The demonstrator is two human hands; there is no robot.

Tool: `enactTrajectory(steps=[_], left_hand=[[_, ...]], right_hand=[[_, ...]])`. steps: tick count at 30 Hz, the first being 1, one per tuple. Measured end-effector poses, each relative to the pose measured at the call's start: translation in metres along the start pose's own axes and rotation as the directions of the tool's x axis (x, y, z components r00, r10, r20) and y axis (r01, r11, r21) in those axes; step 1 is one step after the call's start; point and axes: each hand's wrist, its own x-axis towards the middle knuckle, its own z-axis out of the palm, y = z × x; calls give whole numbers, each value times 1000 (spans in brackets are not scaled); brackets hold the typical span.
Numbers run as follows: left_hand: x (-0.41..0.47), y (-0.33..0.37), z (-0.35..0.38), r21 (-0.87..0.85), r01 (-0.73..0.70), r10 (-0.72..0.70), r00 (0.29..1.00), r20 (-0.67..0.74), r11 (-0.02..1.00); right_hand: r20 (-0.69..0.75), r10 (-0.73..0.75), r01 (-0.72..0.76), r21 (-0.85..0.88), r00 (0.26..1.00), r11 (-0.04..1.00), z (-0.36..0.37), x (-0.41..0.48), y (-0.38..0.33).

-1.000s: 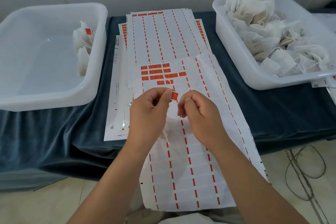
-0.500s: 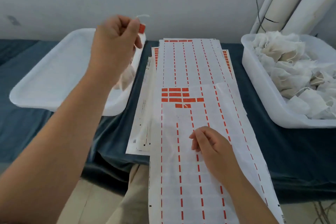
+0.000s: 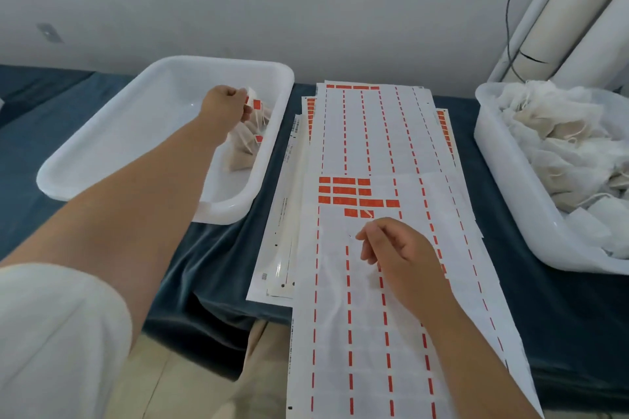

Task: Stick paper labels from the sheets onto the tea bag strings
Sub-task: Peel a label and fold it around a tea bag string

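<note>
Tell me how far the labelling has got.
Done: a few labelled tea bags lie in the left tray. In hand: the left hand holds another tea bag there. Left: the heap of unlabelled bags in the right tray; orange labels remain on the sheet.

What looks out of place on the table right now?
The top label sheet hangs far past the front edge of the table, unsupported, and lies slightly askew on the stack beneath. Nothing looks spilled or torn.

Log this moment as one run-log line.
labelled tea bag: in left tray | left hand: at bag, grip unclear | right hand: loosely curled over label sheet, empty
</note>
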Motion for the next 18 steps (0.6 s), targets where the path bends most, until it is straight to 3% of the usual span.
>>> enactTrajectory(steps=[6,10,14,18], left_hand=[[9,7,2,62,-33,32,999,13,998],[6,27,-3,197,-71,77,997,-26,978],[-20,59,-3,220,-202,229,968,-107,954],[-83,93,9,11,-310,310,951,11,951]], right_hand=[[-15,-28,28,-33,999,999,-8,-3,0],[-58,-116,104,-179,992,978,-38,-8,-13],[-247,-194,127,-265,949,956,-108,-11,-19],[-508,-152,9,-273,848,962,-190,-2,-12]])
